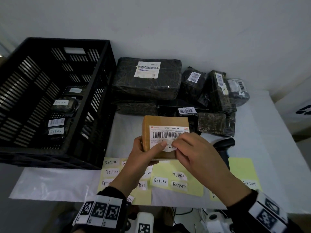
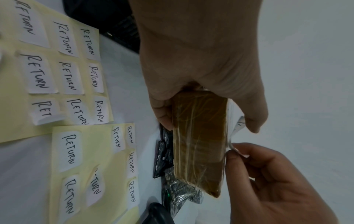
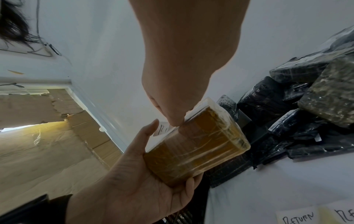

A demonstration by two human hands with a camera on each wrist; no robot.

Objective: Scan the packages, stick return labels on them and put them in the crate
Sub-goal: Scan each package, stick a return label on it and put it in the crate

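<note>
Both hands busy on one brown box (image 1: 165, 132), held up over the desk (image 1: 262, 132). Left hand (image 1: 143, 149) wrapped round the box's left edge, fingers behind, thumb flat on the front face and pinning the near end of a white return label (image 1: 169, 146). Right hand (image 1: 193, 148) pinching the label's other end between thumb and fingertips, that end not yet laid flat; from the left wrist view, curling clear of the box face.

Label sitting just below the barcode on the box's shipping sticker (image 1: 169, 132), "RETURN" partly covered by both thumbs.

Step in hand, by the look of it: sticking, midway. Scan judged done for this box, though not provable from these views; dark scanner (image 1: 224, 143) lying on the desk just behind the right hand.

Next move calls for: lowering the free end without a crease, smoothing outward from the pinned end, keeping clear of the barcode. Then a carry left into the black crate (image 1: 94, 101), where a few labelled parcels already lie on the floor of it.

Still waiting: pile of black-wrapped packages (image 1: 148, 78) at the back of the desk, and yellow backing sheets (image 1: 176, 180) with more labels under the wrists.
</note>
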